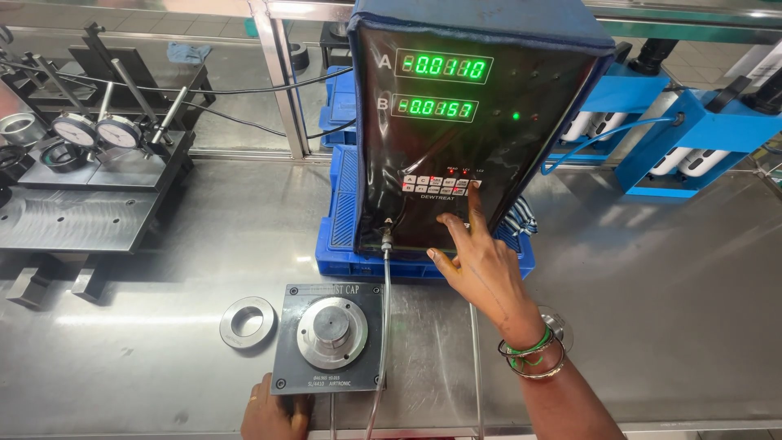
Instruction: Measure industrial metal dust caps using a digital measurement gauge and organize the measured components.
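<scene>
I am looking down at a steel tabletop [668, 269]. My right hand [481, 265] reaches far and slightly left, its index finger [472, 204] stretched out and its tip touching a key at the right end of the keypad [438, 186] on the front of a black gauge box [464, 122]; the other fingers are loosely spread and hold nothing. Green and metal bangles [533, 354] ring that wrist. The box stands upright on a blue crate [342, 220] at the middle of the scene, and two green number displays [444, 85] glow on its face, one above the other, with a small green light to their right. A thin hose [383, 318] runs from the bottom of the box toward me. My left hand [273, 415] lies at the near edge, fingers curled against the near side of a dark square plate [330, 338]; it touches the plate but I cannot tell whether it grips it. The plate carries a round metal plug [332, 330] at its centre. Just left of the plate lies a metal ring [248, 322], apart from it. At far left sits a dark fixture [81, 212] with two dial gauges [98, 130]. At far right stands a blue rack [692, 130] holding white cylinders.
</scene>
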